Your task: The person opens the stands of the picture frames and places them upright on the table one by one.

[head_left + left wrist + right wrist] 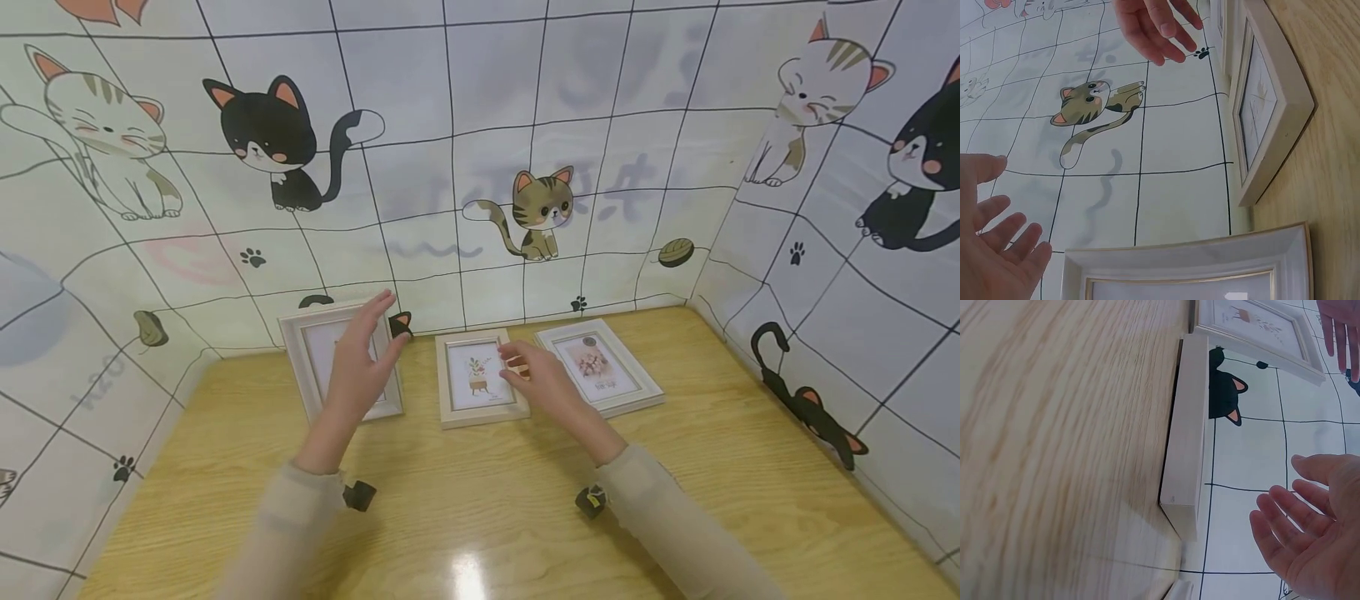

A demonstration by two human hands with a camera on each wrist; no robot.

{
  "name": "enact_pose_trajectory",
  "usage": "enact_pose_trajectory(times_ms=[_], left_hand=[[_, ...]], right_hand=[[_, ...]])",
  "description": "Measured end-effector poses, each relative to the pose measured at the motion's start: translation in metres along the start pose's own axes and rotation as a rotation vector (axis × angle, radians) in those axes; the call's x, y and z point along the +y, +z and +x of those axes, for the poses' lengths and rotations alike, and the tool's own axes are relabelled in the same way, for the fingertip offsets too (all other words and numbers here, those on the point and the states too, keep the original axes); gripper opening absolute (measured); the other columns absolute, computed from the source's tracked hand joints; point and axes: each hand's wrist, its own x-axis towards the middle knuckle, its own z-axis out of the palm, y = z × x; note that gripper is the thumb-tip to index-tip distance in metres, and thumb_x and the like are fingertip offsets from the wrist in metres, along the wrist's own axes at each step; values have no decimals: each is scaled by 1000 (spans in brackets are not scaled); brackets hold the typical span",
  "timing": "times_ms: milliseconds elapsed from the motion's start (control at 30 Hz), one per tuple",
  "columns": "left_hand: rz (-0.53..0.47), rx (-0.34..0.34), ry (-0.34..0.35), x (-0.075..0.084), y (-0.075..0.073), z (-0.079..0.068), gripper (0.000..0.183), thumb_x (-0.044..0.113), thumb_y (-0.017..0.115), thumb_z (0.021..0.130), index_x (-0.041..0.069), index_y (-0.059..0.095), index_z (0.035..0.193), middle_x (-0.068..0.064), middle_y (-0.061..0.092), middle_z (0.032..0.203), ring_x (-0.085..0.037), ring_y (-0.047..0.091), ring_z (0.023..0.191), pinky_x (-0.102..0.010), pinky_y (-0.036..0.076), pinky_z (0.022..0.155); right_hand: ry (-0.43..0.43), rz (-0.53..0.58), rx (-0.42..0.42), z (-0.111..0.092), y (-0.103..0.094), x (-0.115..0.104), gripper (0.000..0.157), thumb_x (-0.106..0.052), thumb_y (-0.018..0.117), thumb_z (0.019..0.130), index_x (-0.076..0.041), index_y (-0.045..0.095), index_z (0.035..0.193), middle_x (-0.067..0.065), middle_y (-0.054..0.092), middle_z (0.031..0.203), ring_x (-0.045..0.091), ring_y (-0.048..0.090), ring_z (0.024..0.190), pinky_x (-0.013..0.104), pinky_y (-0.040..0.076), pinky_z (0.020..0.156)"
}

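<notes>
Left hand [358, 358], fingers slightly spread, and right hand [546, 379], fingers loosely bent, hold nothing. Upright picture frame [318, 350] stands at left; plant-print picture frame [472, 379] lies flat to its right. Caution: a left-hand bump could topple the former

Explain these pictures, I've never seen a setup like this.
No machine here, just a person's left hand and right hand, both bare. The wide picture comes from a head-worn camera looking forward and down; the other two come from wrist cameras, one left, one right. On the wooden table, before a cat-patterned backdrop, are three picture frames: the left frame stands tilted, while the middle frame and right frame lie flat. The left hand is in front of the left frame, the right hand near the middle frame. Neither holds anything.
</notes>
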Motion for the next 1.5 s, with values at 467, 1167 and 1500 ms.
enact_pose_trajectory(times_ms=[467,1167,1500], left_hand=[[-81,-182,-140,-14,39,-9,56,21,65,97,9,45,148,-15,48,151,-36,50,135,-48,43,115],[1,-438,-434,-54,81,-27,63,27,64,97,10,38,152,-20,43,154,-44,52,132,-58,46,108],[32,-471,-551,-55,91,-27,77,27,69,93,1,30,154,-23,46,150,-39,55,130,-52,47,109]], right_hand=[[-7,-18,11,-3,-5,0,37,-14,66,96,-4,58,131,15,67,127,33,67,112,44,58,94],[11,-26,5,-2,-4,8,36,-17,65,96,-7,59,131,12,67,127,29,67,113,41,58,95],[-5,-19,8,-2,-4,8,35,-15,66,96,-5,60,129,13,68,125,30,68,112,42,59,93]])
